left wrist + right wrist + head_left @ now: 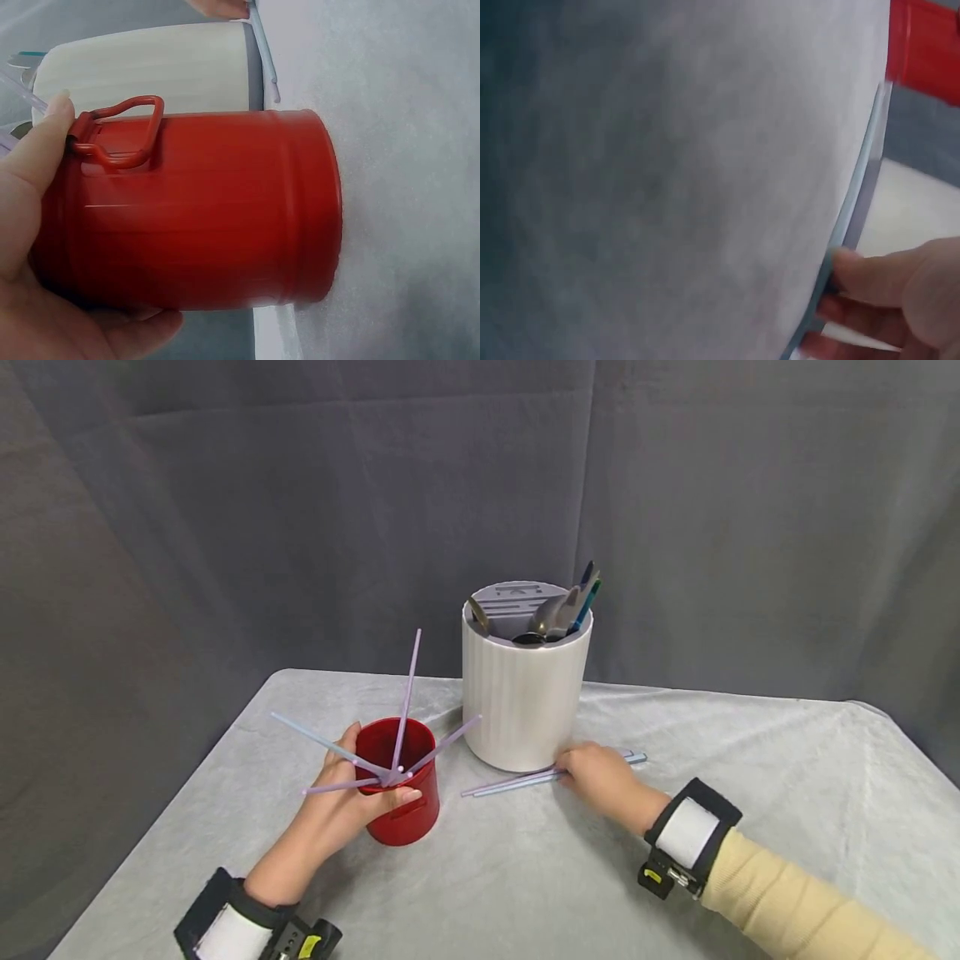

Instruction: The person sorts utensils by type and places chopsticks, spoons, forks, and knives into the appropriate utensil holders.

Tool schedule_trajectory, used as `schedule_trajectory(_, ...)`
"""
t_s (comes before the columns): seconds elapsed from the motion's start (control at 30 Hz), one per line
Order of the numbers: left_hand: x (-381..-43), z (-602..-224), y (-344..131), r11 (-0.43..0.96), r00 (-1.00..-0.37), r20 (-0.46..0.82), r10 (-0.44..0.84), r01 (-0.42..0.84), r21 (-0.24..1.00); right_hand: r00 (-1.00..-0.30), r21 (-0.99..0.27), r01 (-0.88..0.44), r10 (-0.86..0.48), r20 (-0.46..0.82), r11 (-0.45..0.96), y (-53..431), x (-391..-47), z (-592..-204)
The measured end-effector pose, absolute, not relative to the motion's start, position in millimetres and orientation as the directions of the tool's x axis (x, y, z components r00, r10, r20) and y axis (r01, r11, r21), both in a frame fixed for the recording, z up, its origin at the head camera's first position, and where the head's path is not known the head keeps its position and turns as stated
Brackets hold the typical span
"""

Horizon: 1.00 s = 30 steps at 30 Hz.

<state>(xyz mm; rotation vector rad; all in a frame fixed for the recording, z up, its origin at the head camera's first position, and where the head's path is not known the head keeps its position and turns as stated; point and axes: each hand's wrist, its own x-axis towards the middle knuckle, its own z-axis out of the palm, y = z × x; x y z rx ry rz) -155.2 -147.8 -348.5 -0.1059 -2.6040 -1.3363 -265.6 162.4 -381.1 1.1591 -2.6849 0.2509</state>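
Observation:
My left hand (337,797) grips the upper part of a red metal cup (408,818) that stands on the table, thumb at the near rim. In the left wrist view, the cup's wire handle (154,142) shows close to the thumb. Several thin purple and pale blue straws (450,743) fan out over the cup's rim. At the foot of the white utensil holder, my right hand (600,777) pinches a few blue and purple straws (510,785) lying on the table. In the right wrist view, thumb and fingers meet around the blue straw (855,187).
The white ribbed utensil holder (521,710) stands upright at the back middle, with spoons (551,614) and other cutlery leaning in it. A pale grey cloth (750,760) covers the table. Behind hangs a dark grey curtain (360,527).

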Motion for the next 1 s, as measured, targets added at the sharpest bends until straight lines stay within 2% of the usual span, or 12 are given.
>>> schedule_trajectory(0.23, -153.6, -345.2, -149.7, 0.593, -0.98, 0.195, -0.036, 0.136, 0.794, -0.607, -0.125, -0.793, -0.755, 0.249, 0.596, 166.2, -285.3, -381.4)
schedule_trajectory(0.4, -153.1, -344.6, -151.6, 0.59, -0.983, 0.182, -0.038, 0.125, 0.798, -0.576, -0.092, -0.816, -0.789, 0.215, 0.571, 166.1, -288.4, -381.0)
schedule_trajectory(0.73, -155.3, -348.3, -151.4, 0.582, -0.977, 0.212, -0.031, 0.155, 0.799, -0.595, -0.031, -0.797, -0.775, 0.211, 0.603, 167.6, -284.6, -385.2)
schedule_trajectory(1.0, -154.8, -348.0, -150.9, 0.579, -0.981, 0.19, -0.039, 0.133, 0.804, -0.575, 0.017, -0.804, -0.785, 0.229, 0.594, 168.2, -284.0, -388.6)
